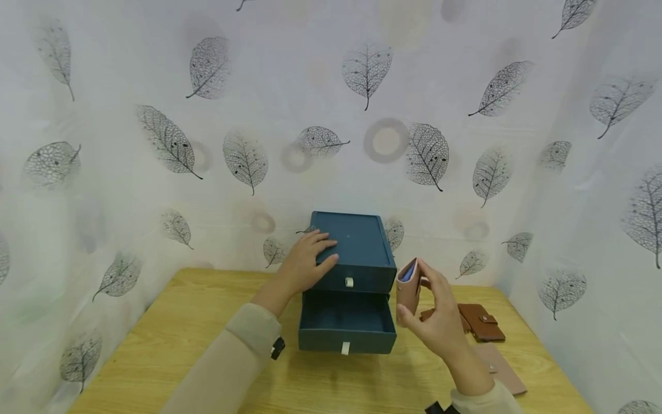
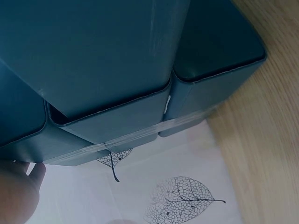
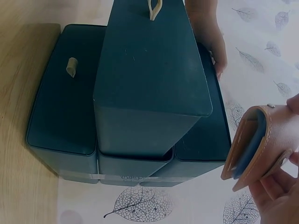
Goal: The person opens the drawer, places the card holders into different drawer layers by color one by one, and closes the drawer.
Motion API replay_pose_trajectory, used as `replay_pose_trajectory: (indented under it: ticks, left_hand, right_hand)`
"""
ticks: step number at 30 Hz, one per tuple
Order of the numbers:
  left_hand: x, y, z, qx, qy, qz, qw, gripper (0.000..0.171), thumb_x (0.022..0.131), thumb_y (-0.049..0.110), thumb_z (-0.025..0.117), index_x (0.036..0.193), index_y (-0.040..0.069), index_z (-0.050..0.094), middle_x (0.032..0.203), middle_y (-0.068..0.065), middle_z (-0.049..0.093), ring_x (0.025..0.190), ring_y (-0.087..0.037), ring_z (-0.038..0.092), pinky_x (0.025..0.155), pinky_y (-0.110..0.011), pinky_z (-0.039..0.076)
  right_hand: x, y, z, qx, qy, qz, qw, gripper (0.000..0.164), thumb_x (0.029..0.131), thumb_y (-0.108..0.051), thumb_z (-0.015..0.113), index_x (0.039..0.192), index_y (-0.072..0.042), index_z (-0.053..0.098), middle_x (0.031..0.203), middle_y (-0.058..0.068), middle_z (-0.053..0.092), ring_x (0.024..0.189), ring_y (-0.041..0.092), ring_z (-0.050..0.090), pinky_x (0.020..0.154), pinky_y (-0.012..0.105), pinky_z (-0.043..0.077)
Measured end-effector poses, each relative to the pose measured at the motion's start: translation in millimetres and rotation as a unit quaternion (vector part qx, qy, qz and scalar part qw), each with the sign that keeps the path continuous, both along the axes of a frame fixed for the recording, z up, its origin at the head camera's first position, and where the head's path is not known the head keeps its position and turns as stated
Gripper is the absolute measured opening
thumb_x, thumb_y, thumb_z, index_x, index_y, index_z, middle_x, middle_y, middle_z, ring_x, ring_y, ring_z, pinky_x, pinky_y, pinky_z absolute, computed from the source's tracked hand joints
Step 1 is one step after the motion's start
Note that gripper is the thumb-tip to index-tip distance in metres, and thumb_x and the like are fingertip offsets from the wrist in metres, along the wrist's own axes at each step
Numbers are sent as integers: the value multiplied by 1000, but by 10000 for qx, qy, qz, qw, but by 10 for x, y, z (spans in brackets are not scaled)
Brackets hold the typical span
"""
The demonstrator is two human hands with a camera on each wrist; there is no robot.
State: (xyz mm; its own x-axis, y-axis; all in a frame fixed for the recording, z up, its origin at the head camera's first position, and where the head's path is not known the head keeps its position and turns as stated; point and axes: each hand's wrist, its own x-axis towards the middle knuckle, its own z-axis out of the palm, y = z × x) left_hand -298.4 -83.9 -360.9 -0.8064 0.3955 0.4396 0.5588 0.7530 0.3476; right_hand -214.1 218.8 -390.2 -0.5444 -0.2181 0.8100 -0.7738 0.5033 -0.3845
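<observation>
pink wallet (image 1: 408, 296) – upright beside the blue drawer unit (image 1: 357, 238) – one drawer (image 1: 367, 341) pulled out

2 close wrist views; shared cabinet (image 1: 369, 278)

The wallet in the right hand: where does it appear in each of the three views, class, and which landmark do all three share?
Head: the wallet is right of centre, below mid-height, held in the right hand.
Left wrist: it is not in this picture.
Right wrist: at the right side, just below mid-height, blue showing inside it.
Shared landmark: the dark blue drawer unit, with one drawer pulled out.
</observation>
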Motion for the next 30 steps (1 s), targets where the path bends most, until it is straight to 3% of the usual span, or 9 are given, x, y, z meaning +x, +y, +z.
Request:
replay_pose_trajectory:
  ticks: [4,8,14,17,21,30]
  left_hand:
    - [-12,0,-11,-1,22,-9,10000,51,103,45,51,143,16,57,154,-9,44,149,-31,28,120,-52,22]
    - [-13,-7,-18,58,61,-21,10000,50,102,45,51,142,15,58,153,-9,45,148,-31,28,120,-53,22]
    - [-9,-1,-13,83,50,-17,10000,51,102,45,52,142,15,58,154,-9,45,148,-31,28,120,-53,22]
    - [-3,5,-6,78,33,-11,10000,51,102,45,52,142,15,58,154,-9,44,148,-31,28,120,-52,22]
    - [4,10,-1,100,21,14,9999,51,102,45,52,143,15,58,154,-9,44,149,-31,27,120,-53,21]
    - [13,12,-3,171,80,18,9998,48,102,42,54,141,14,59,152,-10,46,148,-32,28,120,-54,23]
  right_hand:
    - [-39,-8,11,189,-37,363,9992,87,77,-10,80,153,-2,39,145,19,47,129,15,45,103,17,41]
    - [-69,-21,29,518,-276,437,9973,90,75,-7,82,154,-5,38,148,16,45,130,18,45,103,20,42]
    - [-96,-46,58,1048,-505,298,9928,91,78,-13,83,156,-16,37,150,7,45,134,25,43,98,44,49]
    - [-119,-46,79,1209,-455,399,9908,88,79,-14,82,156,-15,38,149,7,46,133,27,43,95,53,48]
    - [-142,-52,125,1378,-460,646,9873,87,80,-15,81,155,-13,38,148,9,46,132,29,43,95,55,46]
    - [-153,-111,193,1765,-940,927,9754,84,82,-19,80,155,-17,40,147,6,46,130,26,42,93,59,48]
